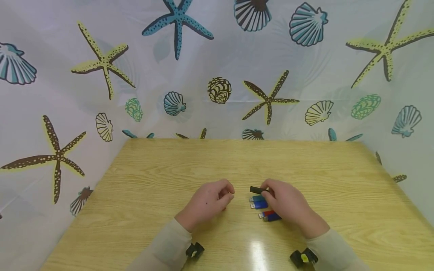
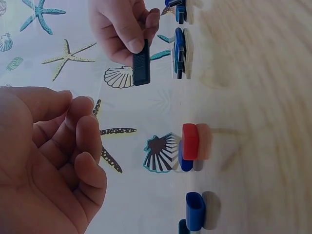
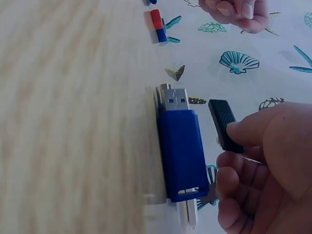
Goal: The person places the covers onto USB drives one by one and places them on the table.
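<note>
My right hand pinches a black USB stick between thumb and fingers, a little above the table; no metal plug shows on it. Below that hand lie a teal USB stick, a blue one, a red one and a dark blue one, plugs mostly to the left. Left of them hovers my left hand, fingers loosely curled around nothing. Near it, the left wrist view shows a red cap and a blue cap on the table, both hidden in the head view.
Everything lies on a light wooden table. A white cloth printed with starfish and shells hangs behind and along the sides. Black wrist mounts sit on both sleeves. Light glares off the table's front.
</note>
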`<state>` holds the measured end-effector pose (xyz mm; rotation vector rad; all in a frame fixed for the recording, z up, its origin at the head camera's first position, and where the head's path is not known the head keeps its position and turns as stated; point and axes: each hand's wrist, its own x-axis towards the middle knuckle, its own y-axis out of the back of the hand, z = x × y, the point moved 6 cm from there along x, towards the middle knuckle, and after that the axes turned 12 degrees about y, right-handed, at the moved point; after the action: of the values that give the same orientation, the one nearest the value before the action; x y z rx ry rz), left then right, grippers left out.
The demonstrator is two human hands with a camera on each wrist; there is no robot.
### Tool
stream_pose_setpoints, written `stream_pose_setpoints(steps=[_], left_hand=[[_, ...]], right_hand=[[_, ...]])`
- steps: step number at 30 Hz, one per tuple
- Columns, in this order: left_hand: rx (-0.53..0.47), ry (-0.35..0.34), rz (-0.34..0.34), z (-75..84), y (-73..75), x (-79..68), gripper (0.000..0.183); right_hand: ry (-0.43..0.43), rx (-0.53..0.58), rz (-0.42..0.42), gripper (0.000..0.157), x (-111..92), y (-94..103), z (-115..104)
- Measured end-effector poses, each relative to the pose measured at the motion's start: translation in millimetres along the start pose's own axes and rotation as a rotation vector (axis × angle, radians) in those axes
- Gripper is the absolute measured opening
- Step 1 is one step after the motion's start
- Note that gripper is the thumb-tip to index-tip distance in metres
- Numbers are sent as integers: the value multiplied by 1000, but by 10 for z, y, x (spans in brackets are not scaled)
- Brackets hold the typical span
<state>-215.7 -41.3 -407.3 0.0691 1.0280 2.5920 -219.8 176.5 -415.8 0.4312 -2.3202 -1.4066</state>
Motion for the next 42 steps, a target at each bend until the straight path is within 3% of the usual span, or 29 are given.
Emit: stream_pose_setpoints(steps=[9,17,27,32,37,42], left_hand=[[-5,2,-6,1,0,2,6],[17,38,-2,-18,12,4,8],[174,102,104,-121,114,33,10],[207,123,121,-189,130,56,10],[252,165,70,-235,83,79,9],[316,159,-4,-244,-4,92,17]], right_hand=[[-37,-26,-39,14,-9,-32,94],[-69,19,-36,29,-2,-46,122],[-49,26,-50,22,2,-61,107],[-33,20,-55,21,11,-66,92],[-24,24,-60,19,16,-71,85],[-17,25,-59,17,19,-70,77]])
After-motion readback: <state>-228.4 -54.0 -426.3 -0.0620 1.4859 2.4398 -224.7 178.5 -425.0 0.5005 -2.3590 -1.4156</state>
